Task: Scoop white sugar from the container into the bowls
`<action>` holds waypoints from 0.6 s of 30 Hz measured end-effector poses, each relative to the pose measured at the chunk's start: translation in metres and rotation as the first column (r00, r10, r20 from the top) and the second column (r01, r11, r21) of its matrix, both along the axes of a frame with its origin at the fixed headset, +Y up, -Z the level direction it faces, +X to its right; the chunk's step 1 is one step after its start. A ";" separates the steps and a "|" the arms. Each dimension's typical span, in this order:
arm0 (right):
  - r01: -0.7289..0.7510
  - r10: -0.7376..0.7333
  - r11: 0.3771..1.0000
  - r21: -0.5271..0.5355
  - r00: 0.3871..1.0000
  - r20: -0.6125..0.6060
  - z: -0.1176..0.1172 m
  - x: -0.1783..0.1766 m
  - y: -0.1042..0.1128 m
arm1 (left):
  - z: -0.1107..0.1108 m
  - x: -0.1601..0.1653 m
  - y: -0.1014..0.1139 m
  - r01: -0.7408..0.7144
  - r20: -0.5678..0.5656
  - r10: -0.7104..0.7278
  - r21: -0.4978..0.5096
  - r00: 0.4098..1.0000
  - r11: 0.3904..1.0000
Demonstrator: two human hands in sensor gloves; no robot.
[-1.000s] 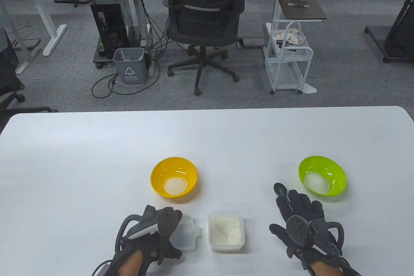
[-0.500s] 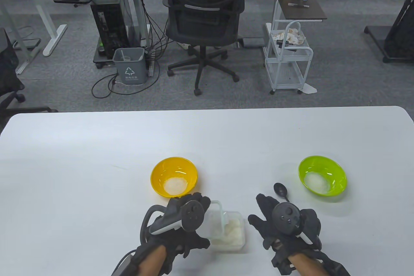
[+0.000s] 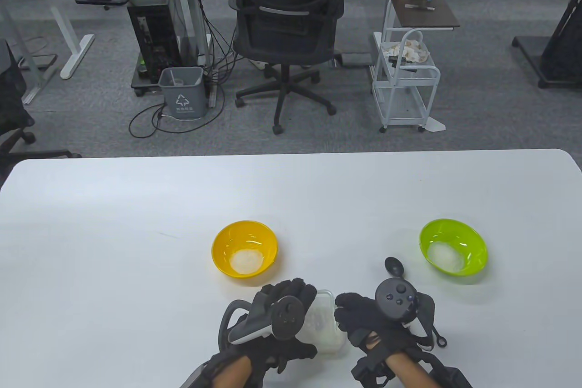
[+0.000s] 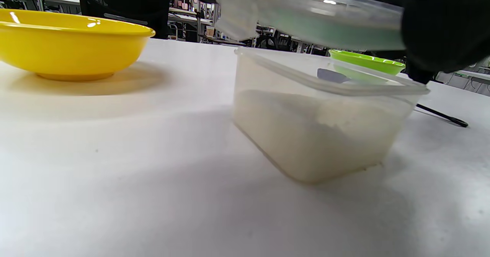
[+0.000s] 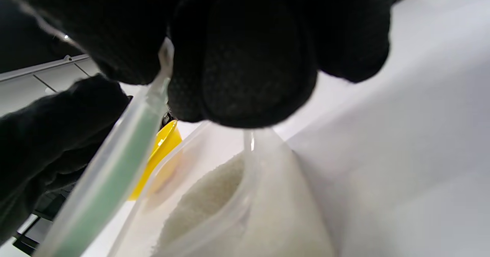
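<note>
A clear plastic container [image 3: 328, 334] of white sugar stands near the table's front edge. My left hand [image 3: 291, 293] and right hand [image 3: 349, 307] both grip its clear lid [image 4: 314, 23], which is held tilted just above the container's [image 4: 317, 134] open rim. In the right wrist view my fingers [image 5: 245, 58] pinch the lid's [image 5: 115, 172] edge above the sugar [image 5: 206, 199]. A black spoon [image 3: 393, 266] lies on the table beside my right hand. The yellow bowl [image 3: 244, 247] and the green bowl [image 3: 453, 246] each hold a little sugar.
The white table [image 3: 136, 224] stretches wide to the left and behind the bowls. The spoon's handle [image 4: 440, 115] lies right of the container. An office chair [image 3: 286, 19], a bin and a white cart stand on the floor beyond the far edge.
My left hand has lifted the lid from the table left of the container and carried it over the container. My right hand has left the spoon and moved left to grip the lid.
</note>
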State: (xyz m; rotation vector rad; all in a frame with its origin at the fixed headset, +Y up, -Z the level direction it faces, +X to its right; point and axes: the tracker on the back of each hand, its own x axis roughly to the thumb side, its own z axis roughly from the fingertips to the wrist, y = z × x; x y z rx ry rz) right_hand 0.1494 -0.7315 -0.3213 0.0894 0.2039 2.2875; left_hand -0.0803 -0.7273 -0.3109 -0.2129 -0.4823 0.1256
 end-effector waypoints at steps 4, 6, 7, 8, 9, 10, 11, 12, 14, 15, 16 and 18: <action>0.186 -0.187 0.982 -0.041 0.982 -0.017 -0.002 0.007 -0.002 | 0.001 -0.009 0.000 -0.058 -0.006 0.058 0.015 0.998 0.998; 0.228 -0.229 0.972 -0.049 0.973 -0.033 -0.003 0.010 -0.002 | -0.002 -0.018 0.001 -0.141 -0.024 0.141 -0.013 0.990 0.990; 0.259 -0.262 0.964 -0.062 0.964 -0.037 -0.003 0.011 -0.004 | -0.005 -0.024 0.001 -0.208 -0.059 0.206 -0.032 0.977 0.978; 0.286 -0.289 0.955 -0.075 0.956 -0.042 -0.004 0.012 -0.005 | -0.006 -0.028 0.000 -0.251 -0.088 0.246 -0.045 0.965 0.967; 0.313 -0.317 0.945 -0.095 0.947 -0.041 -0.004 0.012 -0.006 | -0.009 -0.033 -0.002 -0.307 -0.131 0.296 -0.075 0.946 0.949; 0.329 -0.334 0.939 -0.104 0.942 -0.028 -0.004 0.013 -0.007 | -0.012 -0.037 -0.004 -0.350 -0.163 0.332 -0.101 0.929 0.931; 0.336 -0.340 0.936 -0.104 0.940 -0.023 -0.005 0.013 -0.008 | -0.013 -0.039 -0.005 -0.375 -0.175 0.352 -0.117 0.919 0.920; 0.336 -0.340 0.936 -0.105 0.940 -0.019 -0.005 0.014 -0.008 | -0.014 -0.041 -0.007 -0.403 -0.189 0.376 -0.137 0.907 0.905; 0.326 -0.330 0.940 -0.104 0.944 -0.019 -0.006 0.014 -0.010 | -0.015 -0.045 -0.008 -0.440 -0.220 0.405 -0.144 0.887 0.886; 0.327 -0.331 0.939 -0.105 0.944 -0.020 -0.006 0.014 -0.010 | -0.016 -0.045 -0.009 -0.449 -0.229 0.412 -0.143 0.882 0.882; 0.336 -0.340 0.935 -0.115 0.940 -0.017 -0.006 0.015 -0.011 | -0.016 -0.046 -0.010 -0.455 -0.238 0.415 -0.149 0.878 0.878; 0.344 -0.348 0.931 -0.123 0.938 -0.007 -0.006 0.015 -0.013 | -0.018 -0.047 -0.012 -0.471 -0.254 0.423 -0.171 0.870 0.866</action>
